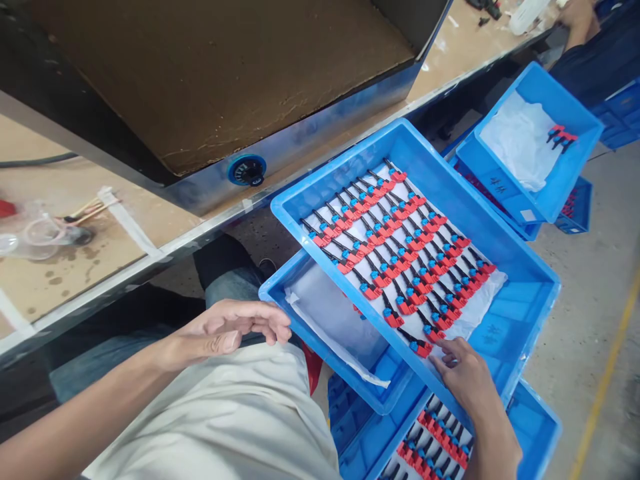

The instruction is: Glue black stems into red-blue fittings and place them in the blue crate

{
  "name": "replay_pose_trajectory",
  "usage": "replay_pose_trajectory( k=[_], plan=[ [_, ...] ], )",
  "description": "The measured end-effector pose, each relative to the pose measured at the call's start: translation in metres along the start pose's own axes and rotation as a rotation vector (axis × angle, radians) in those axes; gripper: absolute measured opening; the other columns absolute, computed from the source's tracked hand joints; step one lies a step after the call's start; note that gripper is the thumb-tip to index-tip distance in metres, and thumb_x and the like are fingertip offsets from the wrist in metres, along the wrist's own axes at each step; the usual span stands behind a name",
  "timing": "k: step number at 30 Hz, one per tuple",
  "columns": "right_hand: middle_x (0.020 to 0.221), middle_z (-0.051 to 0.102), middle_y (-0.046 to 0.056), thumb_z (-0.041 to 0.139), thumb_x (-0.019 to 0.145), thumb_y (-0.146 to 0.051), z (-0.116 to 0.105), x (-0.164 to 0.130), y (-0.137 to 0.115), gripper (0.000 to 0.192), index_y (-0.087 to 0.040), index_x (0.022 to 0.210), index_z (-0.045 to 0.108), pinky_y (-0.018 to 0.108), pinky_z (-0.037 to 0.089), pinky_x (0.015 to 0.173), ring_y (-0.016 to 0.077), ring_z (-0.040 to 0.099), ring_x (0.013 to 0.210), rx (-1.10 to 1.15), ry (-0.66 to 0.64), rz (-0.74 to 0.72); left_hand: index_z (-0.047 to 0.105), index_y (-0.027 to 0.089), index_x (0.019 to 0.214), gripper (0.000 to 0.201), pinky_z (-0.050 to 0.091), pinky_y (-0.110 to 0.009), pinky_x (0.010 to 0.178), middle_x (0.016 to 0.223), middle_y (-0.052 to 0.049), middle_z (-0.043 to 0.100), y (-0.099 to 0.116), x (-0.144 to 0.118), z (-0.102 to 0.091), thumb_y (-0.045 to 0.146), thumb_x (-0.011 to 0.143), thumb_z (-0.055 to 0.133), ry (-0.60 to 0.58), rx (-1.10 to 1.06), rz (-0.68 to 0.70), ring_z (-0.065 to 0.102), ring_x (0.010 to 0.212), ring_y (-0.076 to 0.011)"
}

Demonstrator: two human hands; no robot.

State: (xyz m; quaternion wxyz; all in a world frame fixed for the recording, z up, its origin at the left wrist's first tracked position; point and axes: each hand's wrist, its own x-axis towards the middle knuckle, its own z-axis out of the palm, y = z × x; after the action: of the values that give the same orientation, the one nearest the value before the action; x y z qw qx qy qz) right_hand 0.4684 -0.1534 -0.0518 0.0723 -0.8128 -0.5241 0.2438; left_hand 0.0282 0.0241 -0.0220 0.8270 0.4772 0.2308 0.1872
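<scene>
1. While the right hand [467, 380] rests on the near rim of the top blue tray [530, 287], its fingers are curled together over the edge, which seems to steady the tray where it sits tilted across the stack.
2. Rows of small red-and-blue parts with black stems [400, 250] lie on a white sheet [480, 303] inside that tray; the even diagonal rows and the liner look meant to keep the pieces apart and off the plastic.
3. Fingertips of the right hand sit just beside the nearest part in the last row [421, 346]; I cannot tell whether they actually touch it.
4. The left hand [235, 328] hovers over the person's lap, fingers loosely apart and slightly bent, holding nothing, close to the corner of the second tray [280, 293].
5. That second tray lies under the top one and shows mostly a bare white liner [335, 313], so the top tray overhangs it at an angle.
6. A lower tray [537, 417] beneath the right forearm holds more of the same parts in rows [435, 437].
7. Further to the right, another blue bin [505, 180] holds crumpled white film and a few parts [563, 138].
8. Ahead, a metal-edged box with a blue dial [247, 170] sits on the workbench [65, 267], within reach.
</scene>
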Motion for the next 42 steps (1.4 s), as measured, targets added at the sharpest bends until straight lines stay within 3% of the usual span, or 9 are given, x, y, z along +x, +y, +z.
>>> replay_pose_trajectory(
  k=[5, 8, 12, 16, 25, 42],
  plan=[
    [0.076, 0.063, 0.004, 0.060, 0.080, -0.051, -0.003, -0.010, 0.003, 0.038, -0.019, 0.092, 0.075, 0.035, 0.052, 0.065, 0.0185, 0.061, 0.064, 0.025, 0.067, 0.011, 0.070, 0.019, 0.126, 0.050, 0.053, -0.035, 0.084, 0.110, -0.016, 0.072, -0.001, 0.001, 0.000, 0.051, 0.089, 0.063, -0.010, -0.013, 0.049, 0.067, 0.095, -0.0268],
    [0.081, 0.067, 0.005, 0.062, 0.079, -0.055, 0.003, -0.002, -0.001, 0.043, -0.022, 0.103, 0.075, 0.034, 0.052, 0.069, 0.0193, 0.062, 0.068, 0.029, -0.018, 0.000, 0.070, 0.018, 0.125, 0.050, 0.053, -0.036, 0.086, 0.112, -0.016, 0.072, 0.001, 0.005, 0.002, 0.051, 0.088, 0.065, -0.015, -0.011, 0.009, 0.067, 0.098, -0.0277],
    [0.096, 0.073, 0.005, 0.069, 0.074, -0.049, 0.011, 0.010, -0.005, 0.037, -0.026, 0.102, 0.075, 0.035, 0.052, 0.074, 0.0235, 0.067, 0.081, -0.077, -0.139, 0.068, 0.070, 0.016, 0.124, 0.050, 0.053, -0.036, 0.087, 0.111, -0.016, 0.072, 0.004, 0.009, 0.006, 0.051, 0.087, 0.066, -0.033, -0.018, -0.004, 0.067, 0.098, -0.0277],
    [0.090, 0.073, 0.004, 0.069, 0.074, -0.046, 0.012, 0.014, -0.006, 0.034, -0.026, 0.102, 0.074, 0.034, 0.050, 0.071, 0.0247, 0.068, 0.081, -0.184, -0.186, 0.092, 0.071, 0.017, 0.123, 0.048, 0.053, -0.034, 0.086, 0.110, -0.015, 0.072, 0.003, 0.011, 0.006, 0.050, 0.088, 0.066, -0.030, -0.048, 0.014, 0.068, 0.098, -0.0263],
    [0.077, 0.067, 0.002, 0.068, 0.073, -0.047, 0.017, 0.014, 0.001, 0.027, -0.024, 0.088, 0.066, 0.029, 0.043, 0.059, 0.0198, 0.062, 0.068, -0.215, -0.080, 0.073, 0.072, 0.014, 0.121, 0.053, 0.054, -0.035, 0.084, 0.107, -0.017, 0.073, 0.000, 0.006, 0.003, 0.052, 0.085, 0.068, 0.014, -0.063, -0.009, 0.069, 0.095, -0.0273],
    [0.073, 0.065, 0.002, 0.067, 0.070, -0.053, 0.018, 0.014, 0.009, 0.032, -0.024, 0.085, 0.068, 0.030, 0.044, 0.059, 0.0188, 0.060, 0.065, -0.096, -0.021, 0.064, 0.071, 0.014, 0.122, 0.051, 0.053, -0.035, 0.085, 0.109, -0.017, 0.073, -0.004, 0.001, 0.000, 0.050, 0.086, 0.068, 0.028, -0.097, 0.008, 0.068, 0.098, -0.0277]
  ],
)
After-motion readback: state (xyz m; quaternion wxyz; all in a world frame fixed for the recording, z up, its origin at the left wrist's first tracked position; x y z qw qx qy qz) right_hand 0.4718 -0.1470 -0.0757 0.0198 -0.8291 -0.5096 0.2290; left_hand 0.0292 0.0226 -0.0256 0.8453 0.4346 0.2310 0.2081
